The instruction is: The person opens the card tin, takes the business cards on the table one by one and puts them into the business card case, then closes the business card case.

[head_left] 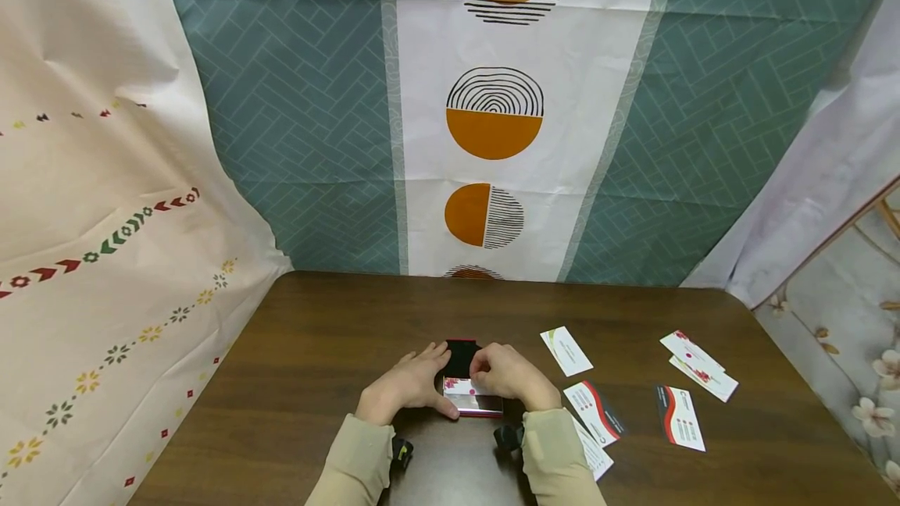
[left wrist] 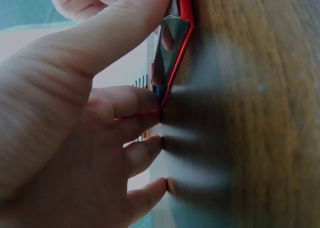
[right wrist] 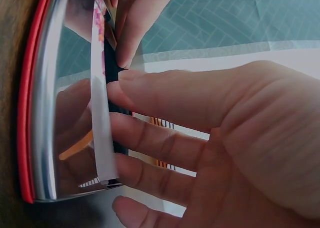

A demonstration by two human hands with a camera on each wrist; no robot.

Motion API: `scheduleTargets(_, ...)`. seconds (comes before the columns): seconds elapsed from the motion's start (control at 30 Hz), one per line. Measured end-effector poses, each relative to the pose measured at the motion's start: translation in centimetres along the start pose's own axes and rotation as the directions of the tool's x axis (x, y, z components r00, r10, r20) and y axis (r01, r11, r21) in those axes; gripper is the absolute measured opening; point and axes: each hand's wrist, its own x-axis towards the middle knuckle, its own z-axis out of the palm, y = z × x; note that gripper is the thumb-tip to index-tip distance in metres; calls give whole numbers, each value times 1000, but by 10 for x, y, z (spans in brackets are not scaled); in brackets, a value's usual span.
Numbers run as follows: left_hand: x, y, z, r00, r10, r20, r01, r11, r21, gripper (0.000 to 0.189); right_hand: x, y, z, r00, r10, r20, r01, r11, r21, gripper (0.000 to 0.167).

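A business card case (head_left: 480,414) with red edges and a mirror-like metal face lies open on the table, its black inner lid (head_left: 461,358) pointing away from me. My left hand (head_left: 415,383) grips its left side, thumb at the near edge and index finger by the hinge; the other fingers are spread. A white business card with pink flowers (right wrist: 100,87) sits in the case, tilted up from the metal. My right hand (head_left: 512,375) pinches the card at its far edge, fingers curled. The exact fingertip contact is partly hidden.
To the right lie a green-and-white card (head_left: 566,350), a red-and-black-edged card (head_left: 594,412) overlapping another white card (head_left: 592,451), two overlapping floral cards (head_left: 703,372) and a further red-and-black card (head_left: 683,418). Patterned cloths (head_left: 309,139) hang behind the brown table (head_left: 281,412).
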Motion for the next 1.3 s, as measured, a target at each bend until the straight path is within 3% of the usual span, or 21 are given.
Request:
scheduleTargets(0.2,1,0,0,1000,-2,-5,2,1000,2,103,0,-1,-5,1000,9,-17,-9,1000,24,4)
scheduleTargets(0.4,2,1,1,1000,-12,-2,12,1000,12,103,-1,3,-21,996,74,-54,-73,997,16,17)
scheduleTargets(0.67,1,-1,1,1000,-16,-2,16,1000,4,103,5,3,-63,994,104,-25,-106,991,-84,24)
scheduleTargets(0.9,1,0,1,1000,-7,4,7,1000,2,103,-2,36,-101,998,63,16,-59,980,-190,26)
scheduleTargets(1.3,1,1,2,1000,-7,2,7,1000,9,104,-42,99,-146,993,103,-58,-113,967,-227,29)
